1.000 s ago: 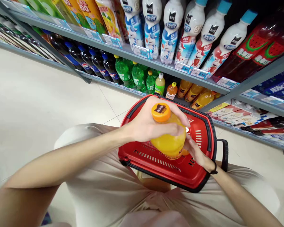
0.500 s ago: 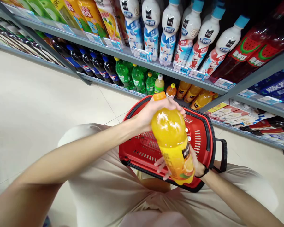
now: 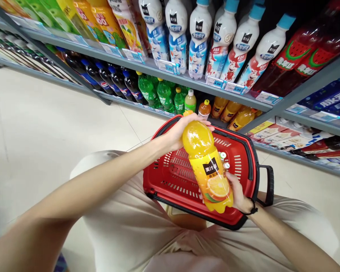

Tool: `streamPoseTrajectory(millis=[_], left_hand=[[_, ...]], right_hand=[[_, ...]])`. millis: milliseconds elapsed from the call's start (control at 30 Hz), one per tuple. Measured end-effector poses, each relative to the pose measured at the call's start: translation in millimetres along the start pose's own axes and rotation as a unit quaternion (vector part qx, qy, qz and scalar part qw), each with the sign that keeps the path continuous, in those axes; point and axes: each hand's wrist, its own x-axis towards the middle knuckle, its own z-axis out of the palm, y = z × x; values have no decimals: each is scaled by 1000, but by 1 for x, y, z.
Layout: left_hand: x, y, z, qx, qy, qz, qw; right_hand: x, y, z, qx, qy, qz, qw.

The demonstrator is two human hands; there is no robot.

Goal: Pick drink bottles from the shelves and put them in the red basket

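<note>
Steadying the orange juice bottle (image 3: 208, 166) tilted over the red basket (image 3: 155, 177), printed side up, looks like the step in hand: left hand (image 3: 179, 132) wraps its neck, right hand (image 3: 238, 190) cups its lower side, fingers perhaps spread behind; moving it calls for both grips

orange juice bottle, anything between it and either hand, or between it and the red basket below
Nothing visible separates the bottle from the left hand or right hand; both touch it. Between it and the red basket, the right hand appears to reach underneath; no other obstacle shows.
</note>
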Motion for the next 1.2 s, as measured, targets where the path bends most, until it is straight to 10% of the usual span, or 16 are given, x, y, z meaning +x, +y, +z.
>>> streamPoseTrajectory(millis=[733, 1200], left_hand=[[3, -7, -8, 45, 85, 1, 995], [-8, -2, -12, 228, 13, 14, 974]], right_hand=[[1, 24, -39, -116, 47, -67, 990], [20, 14, -27, -334, 86, -219, 913]])
